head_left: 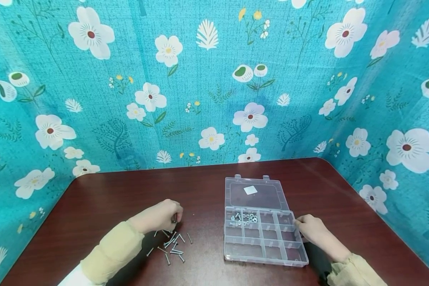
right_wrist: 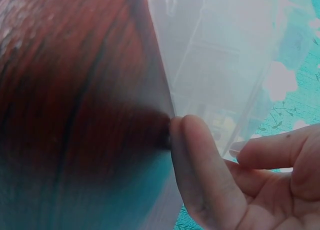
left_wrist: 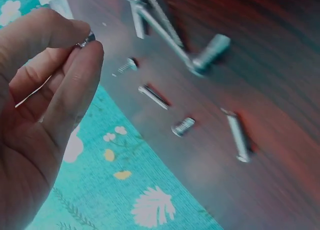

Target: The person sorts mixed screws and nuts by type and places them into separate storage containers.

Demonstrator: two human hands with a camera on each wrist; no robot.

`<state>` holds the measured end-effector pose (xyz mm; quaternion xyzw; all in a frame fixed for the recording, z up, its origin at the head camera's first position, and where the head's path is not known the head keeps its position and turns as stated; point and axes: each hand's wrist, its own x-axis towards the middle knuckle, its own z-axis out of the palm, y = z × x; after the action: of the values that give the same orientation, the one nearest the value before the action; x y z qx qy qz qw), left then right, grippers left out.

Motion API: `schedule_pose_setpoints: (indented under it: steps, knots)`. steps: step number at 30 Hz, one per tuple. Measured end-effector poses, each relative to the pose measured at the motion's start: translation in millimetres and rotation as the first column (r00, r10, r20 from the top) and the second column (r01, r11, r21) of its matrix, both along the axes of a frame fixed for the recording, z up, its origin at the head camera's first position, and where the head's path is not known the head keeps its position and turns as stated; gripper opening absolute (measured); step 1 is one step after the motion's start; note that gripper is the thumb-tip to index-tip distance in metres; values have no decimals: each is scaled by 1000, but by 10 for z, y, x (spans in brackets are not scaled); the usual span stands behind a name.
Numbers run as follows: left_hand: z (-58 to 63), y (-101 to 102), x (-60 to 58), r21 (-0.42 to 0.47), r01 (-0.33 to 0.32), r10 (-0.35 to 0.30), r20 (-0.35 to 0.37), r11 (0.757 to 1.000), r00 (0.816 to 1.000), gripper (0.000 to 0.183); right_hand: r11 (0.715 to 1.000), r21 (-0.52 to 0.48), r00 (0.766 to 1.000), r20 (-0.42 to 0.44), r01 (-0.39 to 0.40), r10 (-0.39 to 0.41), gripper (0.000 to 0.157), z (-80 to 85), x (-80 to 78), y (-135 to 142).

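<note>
pinching a metal piece (left_wrist: 88, 38) in closed fingertips, the left hand (head_left: 164, 214) is beside loose screws (head_left: 176, 252) left of the clear box (head_left: 252, 240); the right hand (head_left: 314, 228), fingers curled, grips the box's right edge

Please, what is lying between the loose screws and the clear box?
In the head view, only bare tabletop lies between the loose screws and the clear box.

The left grip (left_wrist: 47, 115) mostly hides its metal piece (left_wrist: 89, 38); the right wrist view crops the clear box (right_wrist: 215, 55).
</note>
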<state>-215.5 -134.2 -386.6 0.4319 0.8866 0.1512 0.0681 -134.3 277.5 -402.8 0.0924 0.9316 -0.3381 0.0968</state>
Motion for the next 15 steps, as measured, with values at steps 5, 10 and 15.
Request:
schedule_pose_setpoints:
  steps: [5, 10, 15]
  knots:
    - [46, 156, 5, 40, 34, -35, 27, 999, 999, 16, 1000, -8, 1000, -3, -2, 2, 33, 0, 2, -2]
    - [104, 336, 11, 92, 73, -79, 57, 993, 995, 15, 1000, -9, 1000, -1, -3, 3, 33, -5, -1, 6]
    - [169, 542, 15, 125, 89, -102, 101, 988, 990, 12, 1000, -18, 1000, -5, 2, -2, 33, -17, -6, 18]
